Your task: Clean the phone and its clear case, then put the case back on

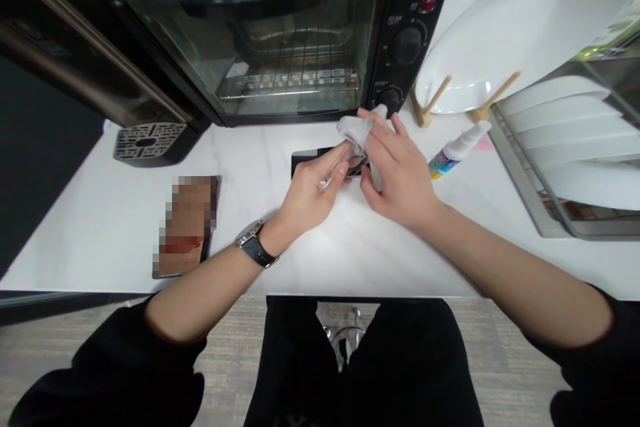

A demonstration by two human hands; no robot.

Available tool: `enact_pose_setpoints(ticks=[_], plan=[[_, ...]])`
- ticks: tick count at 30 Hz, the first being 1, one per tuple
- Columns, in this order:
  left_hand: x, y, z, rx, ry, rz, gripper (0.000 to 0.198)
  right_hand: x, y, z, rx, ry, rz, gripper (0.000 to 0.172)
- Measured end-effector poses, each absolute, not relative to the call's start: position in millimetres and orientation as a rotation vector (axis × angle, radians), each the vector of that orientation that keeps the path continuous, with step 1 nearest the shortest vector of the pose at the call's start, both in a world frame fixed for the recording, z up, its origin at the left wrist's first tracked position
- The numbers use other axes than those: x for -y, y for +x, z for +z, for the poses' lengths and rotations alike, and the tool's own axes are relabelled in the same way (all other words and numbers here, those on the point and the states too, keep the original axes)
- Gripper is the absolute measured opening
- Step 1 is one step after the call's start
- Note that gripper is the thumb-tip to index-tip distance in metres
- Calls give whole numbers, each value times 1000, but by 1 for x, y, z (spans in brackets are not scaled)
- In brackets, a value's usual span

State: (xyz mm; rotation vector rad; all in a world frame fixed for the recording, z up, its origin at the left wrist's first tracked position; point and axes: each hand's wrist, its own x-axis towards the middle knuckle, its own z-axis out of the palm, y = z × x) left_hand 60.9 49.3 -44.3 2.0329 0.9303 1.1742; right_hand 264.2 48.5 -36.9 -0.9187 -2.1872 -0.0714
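Observation:
My left hand [313, 190] is closed around a clear, thin-framed object that looks like a pair of glasses [325, 183]; much of it hides behind the fingers. My right hand [400, 170] pinches a crumpled white wipe [354, 128] against the upper part of the glasses. Under both hands, a flat black item [305, 159] lies on the white counter, mostly covered, its kind unclear. Just right of my right hand stands a small white spray bottle [453, 152] with a blue and yellow label.
A black toaster oven [295, 47] stands close behind my hands. To the left are a phone [187, 227] with a blurred screen and a machine's drip tray [145, 141]. White plates [480, 47] on wooden stands and a metal dish rack [530, 180] occupy the right side.

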Motion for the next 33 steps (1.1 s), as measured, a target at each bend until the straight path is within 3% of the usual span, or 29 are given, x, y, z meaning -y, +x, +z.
enact_pose_setpoints(ticks=[3,8,13,20,26,33], plan=[[-47,60,-47,-842,1898,1100,49,-54,267,-39,2101,-1030,-84,77],[-48,59,-50,-781,1892,1101,50,-57,267,-42,2070,-1033,-115,76],[-52,60,-48,-884,2109,1204,27,-51,264,-44,2174,-742,-75,84],[-56,55,-58,-978,2147,1174,11,-38,256,-42,2318,-463,-25,75],[-55,58,-51,-975,2152,1227,17,-45,259,-42,2273,-628,-34,84],[-48,62,-48,-836,1869,1132,48,-58,268,-47,2097,-987,-75,80]])
